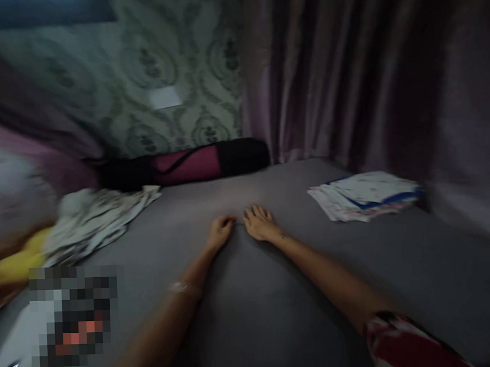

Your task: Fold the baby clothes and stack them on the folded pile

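Both our hands are down on the grey sheet (281,305), one curled, one spread flat.
The sheet lies beneath both arms, reaching back to the long pink-and-black bag (188,167), with rumpled pale cloths (97,221) to our left and a pale stack with blue edging (377,189) to our right. Our left grip (221,231) has its fingers drawn in at the surface; whether it pinches any fabric we cannot tell. Our right grip (259,226) is opened out, palm down, holding nothing. A thin dark line runs between them, perhaps a crease or thread. We judge the fabric light, soft and hardly fragile, so we'd pinch a loose fold with fingertips and press beside it with a flat palm.
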`<move>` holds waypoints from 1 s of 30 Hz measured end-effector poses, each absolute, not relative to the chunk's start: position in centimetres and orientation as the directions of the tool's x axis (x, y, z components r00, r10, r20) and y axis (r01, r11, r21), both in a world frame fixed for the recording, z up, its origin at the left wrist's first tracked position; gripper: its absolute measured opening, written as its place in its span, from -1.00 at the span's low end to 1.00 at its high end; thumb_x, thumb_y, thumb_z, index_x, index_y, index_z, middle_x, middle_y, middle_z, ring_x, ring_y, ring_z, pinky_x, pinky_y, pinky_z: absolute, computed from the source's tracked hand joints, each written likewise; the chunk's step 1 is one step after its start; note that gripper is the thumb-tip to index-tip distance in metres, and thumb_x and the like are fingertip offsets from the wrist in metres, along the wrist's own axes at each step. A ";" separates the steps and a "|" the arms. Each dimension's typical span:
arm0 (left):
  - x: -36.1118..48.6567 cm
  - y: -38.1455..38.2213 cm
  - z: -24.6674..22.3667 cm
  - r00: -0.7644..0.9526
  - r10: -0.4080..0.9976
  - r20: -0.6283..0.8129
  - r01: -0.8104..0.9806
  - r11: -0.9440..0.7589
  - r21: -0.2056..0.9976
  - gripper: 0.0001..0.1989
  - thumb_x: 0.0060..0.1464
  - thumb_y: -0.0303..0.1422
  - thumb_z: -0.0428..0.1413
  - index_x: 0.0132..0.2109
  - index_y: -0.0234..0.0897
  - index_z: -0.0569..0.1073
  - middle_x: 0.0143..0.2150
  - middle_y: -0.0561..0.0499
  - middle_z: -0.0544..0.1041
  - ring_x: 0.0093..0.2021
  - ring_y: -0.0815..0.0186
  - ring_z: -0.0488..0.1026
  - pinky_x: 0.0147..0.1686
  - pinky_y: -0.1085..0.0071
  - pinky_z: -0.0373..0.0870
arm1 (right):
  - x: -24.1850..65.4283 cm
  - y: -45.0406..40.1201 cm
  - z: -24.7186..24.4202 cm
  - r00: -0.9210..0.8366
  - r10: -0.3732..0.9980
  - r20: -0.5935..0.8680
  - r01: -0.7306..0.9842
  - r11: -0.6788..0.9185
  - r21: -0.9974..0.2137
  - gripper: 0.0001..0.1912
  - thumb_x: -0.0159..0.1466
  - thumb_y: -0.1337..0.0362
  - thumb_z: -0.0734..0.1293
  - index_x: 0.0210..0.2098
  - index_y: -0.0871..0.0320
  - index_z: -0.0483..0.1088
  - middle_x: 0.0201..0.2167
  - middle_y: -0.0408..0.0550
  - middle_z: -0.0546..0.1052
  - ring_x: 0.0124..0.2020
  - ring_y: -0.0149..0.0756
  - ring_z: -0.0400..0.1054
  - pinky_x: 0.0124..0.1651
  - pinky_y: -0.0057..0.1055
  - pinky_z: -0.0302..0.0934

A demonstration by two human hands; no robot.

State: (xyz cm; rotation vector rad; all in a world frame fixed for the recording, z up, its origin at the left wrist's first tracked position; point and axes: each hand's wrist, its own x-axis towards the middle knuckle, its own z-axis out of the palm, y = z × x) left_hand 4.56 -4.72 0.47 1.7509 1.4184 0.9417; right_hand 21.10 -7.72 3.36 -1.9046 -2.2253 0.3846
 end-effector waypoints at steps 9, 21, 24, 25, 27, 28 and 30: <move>1.4 -1.7 2.5 -0.014 0.972 -0.233 0.136 0.233 0.963 -0.91 0.12 -0.55 0.02 -0.23 -0.40 0.41 -0.44 0.00 0.45 -0.51 0.46 0.44 -0.35 0.47 0.46 | 16.2 -7.5 0.1 -0.264 0.956 0.130 0.962 0.271 -0.043 -0.41 0.39 0.12 -0.06 0.30 0.23 0.15 0.33 0.24 0.14 0.33 0.11 -0.05 0.24 0.14 -0.14; -21.2 0.3 6.9 -0.515 0.856 -0.046 0.475 0.330 0.816 -0.79 0.01 -0.55 0.07 -0.15 -0.46 0.46 -0.39 -0.09 0.49 -0.38 0.35 0.45 -0.27 0.41 0.38 | 16.3 -6.0 -2.2 -0.294 0.935 0.196 0.954 0.298 0.011 -0.35 0.35 0.07 -0.09 0.27 0.23 0.21 0.29 0.24 0.19 0.29 0.18 0.02 0.20 0.19 -0.07; -26.0 -0.8 7.4 -0.585 0.807 0.077 0.592 0.360 0.721 -0.74 -0.07 -0.56 0.08 -0.17 -0.43 0.49 -0.30 -0.15 0.53 -0.15 0.18 0.45 -0.09 0.28 0.33 | 16.4 -6.0 -2.3 -0.287 0.937 0.197 0.957 0.291 0.009 -0.34 0.34 0.07 -0.09 0.27 0.24 0.20 0.29 0.25 0.19 0.30 0.19 0.01 0.20 0.20 -0.09; -27.3 -1.2 7.5 -0.594 0.795 0.120 0.626 0.364 0.690 -0.72 -0.10 -0.57 0.08 -0.16 -0.42 0.50 -0.24 -0.18 0.54 -0.07 0.14 0.42 -0.02 0.25 0.29 | 16.4 -6.1 -2.3 -0.285 0.937 0.200 0.957 0.289 0.008 -0.34 0.34 0.07 -0.09 0.27 0.24 0.21 0.29 0.25 0.19 0.30 0.19 0.00 0.20 0.20 -0.09; -29.3 -1.8 7.6 -0.604 0.774 0.193 0.679 0.372 0.633 -0.67 -0.14 -0.57 0.09 -0.14 -0.42 0.50 -0.13 -0.23 0.52 0.06 0.06 0.33 0.09 0.20 0.19 | 16.4 -6.1 -2.3 -0.282 0.936 0.209 0.958 0.287 0.004 -0.34 0.34 0.07 -0.09 0.26 0.25 0.21 0.29 0.25 0.19 0.30 0.19 0.00 0.20 0.21 -0.10; -30.1 -2.1 7.5 -0.604 0.765 0.222 0.699 0.376 0.609 -0.66 -0.16 -0.57 0.10 -0.14 -0.42 0.50 -0.09 -0.25 0.51 0.11 0.02 0.29 0.13 0.18 0.14 | 16.4 -6.1 -2.2 -0.279 0.936 0.214 0.958 0.286 0.001 -0.35 0.34 0.07 -0.09 0.26 0.25 0.22 0.29 0.25 0.19 0.30 0.19 0.00 0.21 0.21 -0.10; -31.1 -2.4 7.3 -0.604 0.753 0.262 0.727 0.385 0.569 -0.64 -0.19 -0.58 0.12 -0.14 -0.41 0.51 -0.05 -0.27 0.49 0.16 -0.04 0.22 0.15 0.16 0.09 | 16.3 -6.2 -2.2 -0.276 0.936 0.220 0.959 0.284 -0.004 -0.35 0.34 0.08 -0.09 0.26 0.24 0.23 0.29 0.24 0.19 0.30 0.18 0.01 0.21 0.20 -0.10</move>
